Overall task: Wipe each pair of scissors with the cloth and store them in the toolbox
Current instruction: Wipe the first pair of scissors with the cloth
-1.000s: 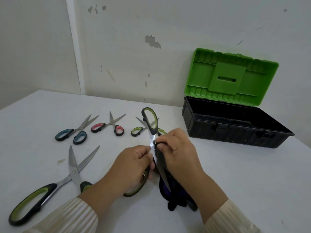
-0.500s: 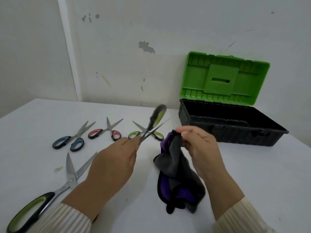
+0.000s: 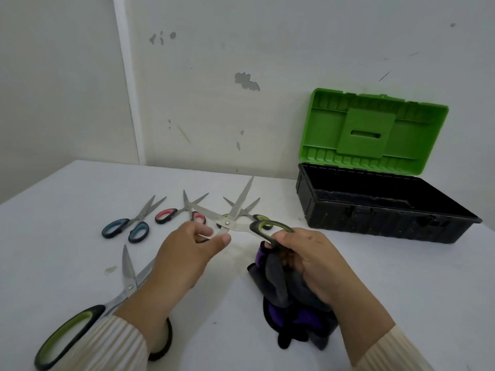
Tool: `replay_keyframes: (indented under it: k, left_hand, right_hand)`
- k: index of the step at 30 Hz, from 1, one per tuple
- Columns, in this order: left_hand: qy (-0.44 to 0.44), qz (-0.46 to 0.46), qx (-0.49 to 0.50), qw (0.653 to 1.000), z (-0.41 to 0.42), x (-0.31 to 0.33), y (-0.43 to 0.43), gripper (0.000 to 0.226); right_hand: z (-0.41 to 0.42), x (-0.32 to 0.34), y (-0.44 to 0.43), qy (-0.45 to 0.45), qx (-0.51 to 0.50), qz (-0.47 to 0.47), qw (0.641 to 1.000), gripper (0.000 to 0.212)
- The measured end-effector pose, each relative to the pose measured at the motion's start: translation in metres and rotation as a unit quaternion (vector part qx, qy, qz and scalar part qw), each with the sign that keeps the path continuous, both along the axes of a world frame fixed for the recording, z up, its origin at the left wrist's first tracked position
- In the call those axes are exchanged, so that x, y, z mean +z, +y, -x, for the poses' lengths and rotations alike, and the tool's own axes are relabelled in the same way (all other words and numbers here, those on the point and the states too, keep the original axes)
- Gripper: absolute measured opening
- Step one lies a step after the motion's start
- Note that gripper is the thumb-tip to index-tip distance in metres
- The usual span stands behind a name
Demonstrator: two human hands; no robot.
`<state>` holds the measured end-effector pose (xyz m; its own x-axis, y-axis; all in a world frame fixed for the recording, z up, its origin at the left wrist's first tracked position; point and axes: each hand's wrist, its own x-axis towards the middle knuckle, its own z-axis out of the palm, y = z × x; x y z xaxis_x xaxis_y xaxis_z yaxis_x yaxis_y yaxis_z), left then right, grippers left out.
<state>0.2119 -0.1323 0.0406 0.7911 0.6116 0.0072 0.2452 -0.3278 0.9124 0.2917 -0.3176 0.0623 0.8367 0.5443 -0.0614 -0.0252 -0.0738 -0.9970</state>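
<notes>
The second handle of the held scissors (image 3: 234, 223) was hidden behind the left hand (image 3: 184, 255), so its grip there could only partly be made out. A small green pair (image 3: 258, 217) lay behind the held blades and was mostly covered by them. A large pair (image 3: 80, 321) at the near left had one loop under the left sleeve (image 3: 107, 346). The top of the cloth (image 3: 278, 285) vanished into the right hand (image 3: 310, 263). The left hand reached forward, palm turned right, its thumb and curled forefinger pinching the scissors just below the pivot; the other fingers could not be seen. The right hand was curled, fingers closed round the green-and-black handle loop and the bunched grey and purple cloth together, the cloth hanging down to the table (image 3: 401, 295). The held scissors were in the air above the table, blades spread wide, one pointing up and away, the other to the left. A red pair (image 3: 171, 215) and a blue pair (image 3: 124, 229) lay further left. The toolbox (image 3: 375, 212) stood at the right by the wall, well apart from the hands, its lid (image 3: 375, 129) raised.
</notes>
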Motion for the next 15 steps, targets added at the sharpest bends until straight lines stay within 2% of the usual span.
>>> replay_keyframes:
  k: [3,6,9,10,12,15]
  left_hand:
    - [0.029,0.196,-0.088,0.976,0.003,0.005,0.004,0.022]
    - [0.022,0.269,-0.104,0.957,0.003,0.003,0.006,0.022]
    - [0.016,0.290,-0.113,0.950,0.003,0.003,0.008,0.023]
    - [0.022,0.284,-0.121,0.951,0.004,0.004,0.009,0.023]
    - [0.049,0.253,-0.149,0.955,0.007,0.003,0.007,0.025]
    - [0.079,0.202,-0.174,0.961,0.006,0.000,-0.005,0.024]
  right_hand:
    - [0.001,-0.001,0.000,-0.025,0.018,0.038,0.999,0.028]
    - [0.003,0.001,0.001,-0.052,0.033,0.092,0.994,0.028]
    - [-0.005,0.003,-0.006,-0.115,-0.037,0.139,0.983,0.036]
    - [-0.011,0.002,-0.009,-0.140,-0.089,0.125,0.978,0.033]
    - [-0.018,0.005,-0.013,-0.193,-0.174,0.060,0.964,0.008]
    - [-0.011,0.006,-0.008,-0.360,-0.167,0.028,0.918,0.028]
